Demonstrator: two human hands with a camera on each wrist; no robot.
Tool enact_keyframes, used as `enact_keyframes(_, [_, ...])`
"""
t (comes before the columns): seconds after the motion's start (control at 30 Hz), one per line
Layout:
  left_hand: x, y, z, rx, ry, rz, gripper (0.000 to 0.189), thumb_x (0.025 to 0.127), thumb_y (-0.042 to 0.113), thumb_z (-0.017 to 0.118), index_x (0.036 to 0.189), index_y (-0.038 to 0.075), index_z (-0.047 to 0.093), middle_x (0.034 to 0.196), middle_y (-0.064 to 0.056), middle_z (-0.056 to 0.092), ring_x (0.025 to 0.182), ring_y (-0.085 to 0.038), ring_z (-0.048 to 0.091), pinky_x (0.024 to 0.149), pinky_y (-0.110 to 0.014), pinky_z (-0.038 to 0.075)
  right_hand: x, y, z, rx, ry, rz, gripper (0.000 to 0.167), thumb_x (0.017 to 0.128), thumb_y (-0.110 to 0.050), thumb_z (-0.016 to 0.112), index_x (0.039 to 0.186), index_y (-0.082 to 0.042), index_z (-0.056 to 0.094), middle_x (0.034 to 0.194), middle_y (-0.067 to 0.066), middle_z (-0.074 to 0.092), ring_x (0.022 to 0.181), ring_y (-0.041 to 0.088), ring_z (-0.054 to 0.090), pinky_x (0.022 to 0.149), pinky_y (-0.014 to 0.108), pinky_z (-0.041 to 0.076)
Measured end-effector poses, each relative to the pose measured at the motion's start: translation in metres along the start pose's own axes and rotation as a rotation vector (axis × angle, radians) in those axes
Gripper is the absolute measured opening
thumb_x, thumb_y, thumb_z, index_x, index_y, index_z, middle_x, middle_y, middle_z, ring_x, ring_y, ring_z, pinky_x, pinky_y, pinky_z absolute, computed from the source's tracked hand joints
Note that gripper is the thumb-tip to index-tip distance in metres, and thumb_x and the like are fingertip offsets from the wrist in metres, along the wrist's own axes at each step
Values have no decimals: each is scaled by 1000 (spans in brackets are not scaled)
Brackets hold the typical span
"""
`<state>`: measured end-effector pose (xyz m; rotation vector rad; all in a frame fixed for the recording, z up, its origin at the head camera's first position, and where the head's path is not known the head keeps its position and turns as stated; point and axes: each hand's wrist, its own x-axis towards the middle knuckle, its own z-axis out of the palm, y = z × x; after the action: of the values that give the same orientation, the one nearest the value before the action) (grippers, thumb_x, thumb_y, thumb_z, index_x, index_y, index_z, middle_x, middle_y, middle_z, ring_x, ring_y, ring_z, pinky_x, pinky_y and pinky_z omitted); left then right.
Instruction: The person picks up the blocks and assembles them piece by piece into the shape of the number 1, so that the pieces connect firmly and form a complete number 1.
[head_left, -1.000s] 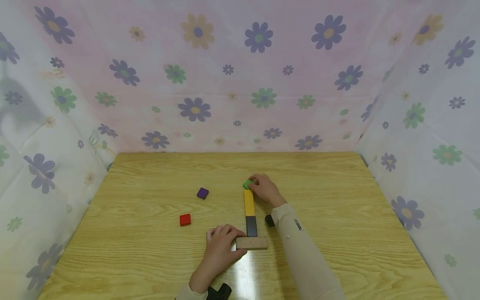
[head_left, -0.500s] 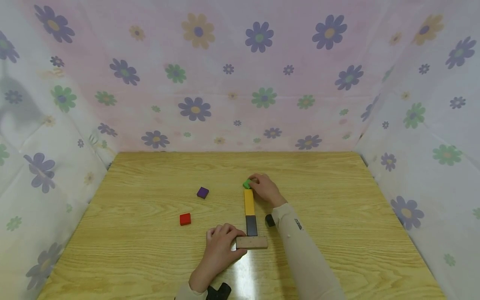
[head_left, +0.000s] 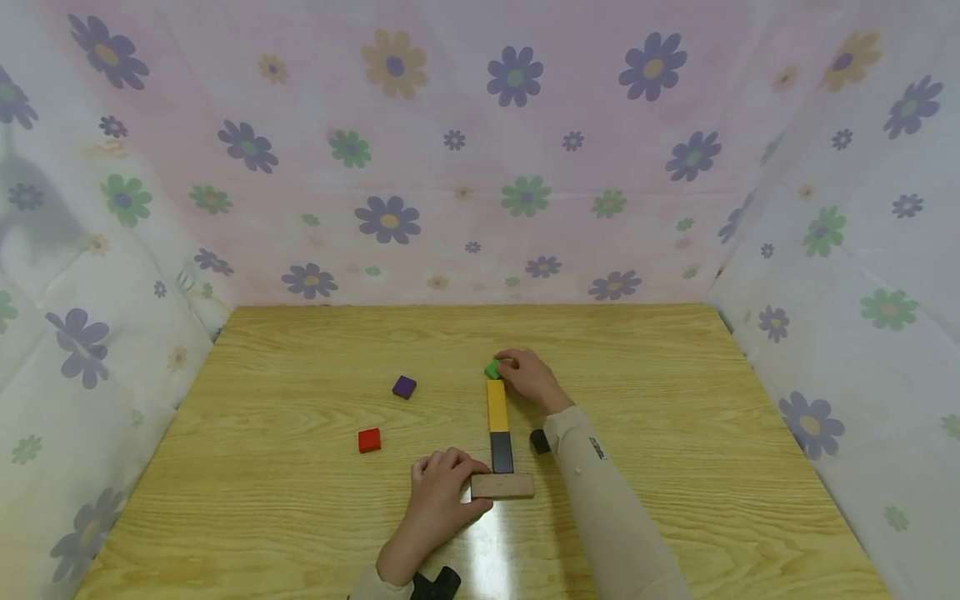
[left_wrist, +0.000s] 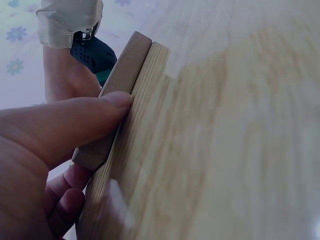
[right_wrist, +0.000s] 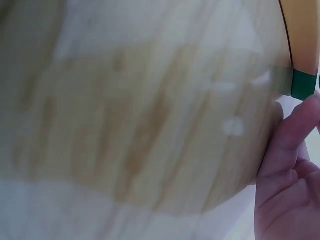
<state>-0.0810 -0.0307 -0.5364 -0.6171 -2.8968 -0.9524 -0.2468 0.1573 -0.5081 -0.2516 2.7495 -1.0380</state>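
Observation:
In the head view, my left hand (head_left: 438, 496) grips the left end of a plain wooden block (head_left: 506, 486) between thumb and fingers. The left wrist view shows the thumb pressed along the side of that wooden block (left_wrist: 131, 62). Behind it, a black block (head_left: 502, 452) and a yellow block (head_left: 497, 406) lie end to end, forming a line away from me. At the far end of the line, my right hand (head_left: 532, 379) pinches a small green block (head_left: 492, 369). From the right wrist, the green block (right_wrist: 304, 84) appears right against the yellow block's end (right_wrist: 302, 35).
A purple block (head_left: 404, 387) and a red block (head_left: 369, 440) lie apart on the wood-grain table (head_left: 277, 500), left of the line. Black wrist gear (head_left: 539, 441) shows beside the right sleeve, and more black gear (head_left: 438, 583) by the left wrist. Flowered cloth (head_left: 465, 167) walls the table's back and sides.

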Motion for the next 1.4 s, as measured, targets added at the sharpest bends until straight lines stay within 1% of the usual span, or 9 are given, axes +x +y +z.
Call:
enact_keyframes(0.37, [-1, -4, -1, -91, -2, 11, 32, 76, 55, 59, 101, 34, 60, 96, 17, 49, 90, -10, 41, 80, -45, 19, -2, -2, 0, -11, 9, 6, 31, 90, -28, 52, 118, -17, 58, 112, 8, 52, 96, 22, 49, 79, 40, 40])
enact_keyframes(0.53, [0, -7, -1, -213, 34, -9, 29, 80, 48, 60, 103, 31, 60, 94, 18, 53, 89, -7, 44, 79, -43, 18, -2, 0, 0, 0, 9, 9, 30, 90, -28, 52, 118, -17, 58, 111, 8, 52, 93, 22, 50, 78, 40, 40])
enact_keyframes(0.67, [0, -10, -2, -393, 81, -75, 30, 82, 43, 59, 107, 26, 59, 88, 17, 56, 83, -4, 48, 83, -41, 19, -2, 3, 1, -6, 15, 8, 31, 90, -29, 52, 117, -17, 58, 113, 8, 51, 96, 22, 50, 80, 40, 40])
enact_keyframes(0.83, [-1, -10, -10, -573, 96, -173, 29, 84, 36, 59, 108, 21, 60, 86, 12, 57, 83, -8, 51, 82, -34, 35, -2, 5, 1, -9, 19, -2, 31, 90, -29, 53, 117, -16, 59, 112, 8, 52, 97, 23, 49, 80, 40, 40])
enact_keyframes(0.9, [-2, -10, -15, -608, 72, -191, 26, 85, 33, 59, 109, 21, 59, 88, 10, 57, 85, -9, 52, 78, -31, 40, -1, 5, 2, -12, 20, -5, 31, 89, -29, 53, 117, -16, 59, 112, 8, 53, 97, 22, 49, 80, 40, 40])
enact_keyframes(1.1, [-8, -7, -36, -701, -17, -216, 28, 88, 26, 56, 112, 12, 58, 102, -4, 59, 94, -15, 52, 82, -29, 40, 0, 2, 2, -11, 9, -3, 31, 90, -29, 53, 117, -15, 59, 112, 8, 52, 96, 22, 49, 80, 39, 40])
enact_keyframes(1.2, [-12, -15, -40, -719, -35, -244, 32, 88, 31, 55, 114, 12, 57, 104, -5, 59, 94, -15, 53, 80, -27, 41, 0, 1, 1, -1, 4, 2, 32, 90, -29, 53, 118, -15, 58, 113, 8, 52, 96, 22, 49, 80, 39, 40])
enact_keyframes(1.3, [-16, -28, -42, -745, -14, -312, 35, 86, 37, 56, 114, 16, 58, 104, -3, 59, 93, -15, 53, 78, -26, 42, 1, -1, 0, 5, -1, 5, 32, 90, -29, 52, 118, -15, 58, 113, 8, 51, 96, 21, 49, 80, 39, 40])
enact_keyframes(1.4, [-20, -38, -47, -778, 59, -419, 36, 83, 39, 59, 112, 18, 59, 105, -2, 59, 94, -16, 53, 77, -26, 43, 3, -2, 0, 0, -1, 8, 32, 90, -29, 52, 118, -15, 57, 112, 8, 51, 95, 21, 49, 79, 39, 40])
